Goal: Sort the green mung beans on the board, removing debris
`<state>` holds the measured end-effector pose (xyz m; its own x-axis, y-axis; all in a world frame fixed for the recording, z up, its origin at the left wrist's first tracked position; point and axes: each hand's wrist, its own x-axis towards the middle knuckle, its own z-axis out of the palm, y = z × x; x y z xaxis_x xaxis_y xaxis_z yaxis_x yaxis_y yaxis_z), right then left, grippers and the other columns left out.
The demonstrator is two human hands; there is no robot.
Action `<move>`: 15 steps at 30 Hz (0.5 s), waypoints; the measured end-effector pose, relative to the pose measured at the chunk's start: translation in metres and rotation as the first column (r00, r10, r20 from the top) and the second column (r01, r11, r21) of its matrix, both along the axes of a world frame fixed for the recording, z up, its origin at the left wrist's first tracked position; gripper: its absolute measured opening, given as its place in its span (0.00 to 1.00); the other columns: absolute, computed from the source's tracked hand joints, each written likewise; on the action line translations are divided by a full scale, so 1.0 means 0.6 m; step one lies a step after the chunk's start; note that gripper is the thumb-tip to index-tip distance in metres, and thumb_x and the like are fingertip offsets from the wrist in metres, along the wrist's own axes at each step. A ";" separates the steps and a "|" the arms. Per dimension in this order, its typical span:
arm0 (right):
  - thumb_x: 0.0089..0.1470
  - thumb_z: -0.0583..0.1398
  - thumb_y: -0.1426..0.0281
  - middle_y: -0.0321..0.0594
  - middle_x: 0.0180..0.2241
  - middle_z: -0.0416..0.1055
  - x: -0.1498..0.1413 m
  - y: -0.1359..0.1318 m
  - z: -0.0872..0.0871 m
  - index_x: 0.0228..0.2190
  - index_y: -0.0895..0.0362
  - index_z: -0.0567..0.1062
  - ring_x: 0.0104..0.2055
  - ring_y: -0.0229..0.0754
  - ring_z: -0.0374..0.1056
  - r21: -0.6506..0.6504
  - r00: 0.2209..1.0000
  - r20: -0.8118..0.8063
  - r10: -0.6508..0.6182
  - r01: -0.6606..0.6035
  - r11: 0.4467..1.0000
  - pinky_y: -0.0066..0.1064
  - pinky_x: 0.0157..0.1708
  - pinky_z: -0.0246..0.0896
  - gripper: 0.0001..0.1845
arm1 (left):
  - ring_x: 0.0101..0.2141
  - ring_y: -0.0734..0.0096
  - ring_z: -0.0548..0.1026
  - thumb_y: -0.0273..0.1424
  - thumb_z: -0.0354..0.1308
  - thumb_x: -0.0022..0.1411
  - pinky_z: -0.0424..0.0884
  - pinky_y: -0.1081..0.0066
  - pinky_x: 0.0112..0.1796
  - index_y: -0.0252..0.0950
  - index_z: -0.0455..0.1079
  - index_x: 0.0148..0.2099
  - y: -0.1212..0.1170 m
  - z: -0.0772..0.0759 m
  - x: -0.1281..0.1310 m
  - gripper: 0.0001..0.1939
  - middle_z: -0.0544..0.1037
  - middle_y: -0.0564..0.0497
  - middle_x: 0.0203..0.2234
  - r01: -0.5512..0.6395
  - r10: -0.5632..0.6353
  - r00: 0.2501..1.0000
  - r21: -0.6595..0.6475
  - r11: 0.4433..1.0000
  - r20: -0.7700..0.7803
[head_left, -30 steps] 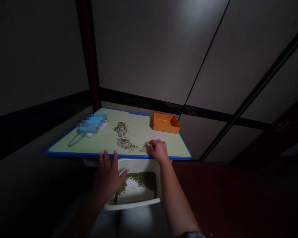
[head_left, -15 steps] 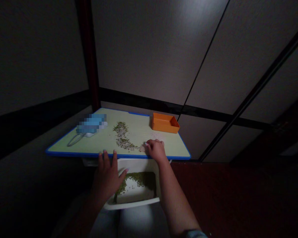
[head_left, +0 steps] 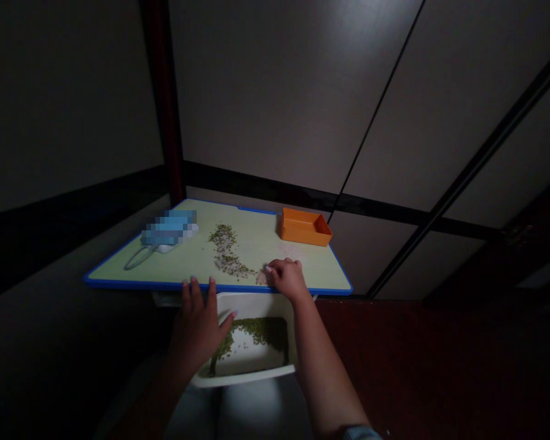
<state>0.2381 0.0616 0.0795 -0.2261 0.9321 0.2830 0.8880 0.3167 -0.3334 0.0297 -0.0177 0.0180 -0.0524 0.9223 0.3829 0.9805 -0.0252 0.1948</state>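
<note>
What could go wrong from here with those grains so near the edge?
Pale grains beside the right hand lie close to the near edge of the table, so a stray nudge might push some off. The white bin sits just below, so they could mix with its green grains. The left hand reaches over the bin and might jostle it.

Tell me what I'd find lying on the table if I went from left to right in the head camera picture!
Blurry blue thing → scattered green and pale grains → orange box.
</note>
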 end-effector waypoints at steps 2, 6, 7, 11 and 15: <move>0.59 0.55 0.66 0.38 0.36 0.77 0.000 0.000 0.000 0.38 0.52 0.77 0.44 0.43 0.65 0.000 1.000 0.001 0.008 -0.008 1.000 0.36 0.45 0.45 0.11 | 0.66 0.36 0.38 0.43 0.49 0.59 0.62 0.48 0.52 0.26 0.47 0.67 0.000 -0.001 0.000 0.40 0.43 0.24 0.65 -0.003 0.003 1.000 0.003 1.000 0.005; 0.60 0.54 0.66 0.38 0.36 0.77 -0.002 -0.001 0.001 0.38 0.52 0.77 0.43 0.43 0.65 -0.003 1.000 0.009 0.004 -0.004 1.000 0.36 0.45 0.46 0.11 | 0.66 0.37 0.38 0.44 0.49 0.58 0.62 0.48 0.53 0.26 0.47 0.67 0.001 -0.001 0.000 0.40 0.43 0.24 0.65 0.005 -0.005 1.000 0.009 1.000 0.010; 0.60 0.54 0.66 0.38 0.36 0.77 -0.004 -0.002 0.002 0.39 0.52 0.77 0.43 0.44 0.65 -0.002 1.000 0.012 0.001 -0.001 1.000 0.36 0.45 0.46 0.11 | 0.66 0.37 0.38 0.44 0.50 0.58 0.62 0.48 0.53 0.26 0.47 0.67 0.001 0.000 0.000 0.40 0.43 0.24 0.65 0.006 -0.006 1.000 0.008 1.000 0.012; 0.61 0.54 0.66 0.38 0.37 0.77 -0.012 -0.005 0.004 0.39 0.51 0.77 0.44 0.44 0.65 0.000 1.000 0.024 0.018 -0.018 1.000 0.36 0.44 0.46 0.12 | 0.66 0.37 0.39 0.43 0.50 0.58 0.61 0.47 0.53 0.26 0.48 0.66 0.000 0.002 0.001 0.40 0.44 0.24 0.65 0.001 -0.001 1.000 0.008 1.000 0.028; 0.61 0.53 0.66 0.39 0.37 0.77 -0.020 -0.008 0.006 0.39 0.51 0.77 0.44 0.44 0.65 -0.006 0.998 0.047 0.052 -0.052 0.999 0.35 0.43 0.46 0.12 | 0.66 0.36 0.38 0.44 0.50 0.57 0.61 0.46 0.53 0.25 0.48 0.66 0.000 0.003 0.001 0.41 0.44 0.24 0.65 0.008 -0.008 0.999 0.002 1.000 0.031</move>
<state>0.2260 0.0565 0.0834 -0.2871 0.9201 0.2664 0.8852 0.3611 -0.2932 0.0302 -0.0180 0.0198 -0.0567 0.9221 0.3827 0.9737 -0.0336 0.2253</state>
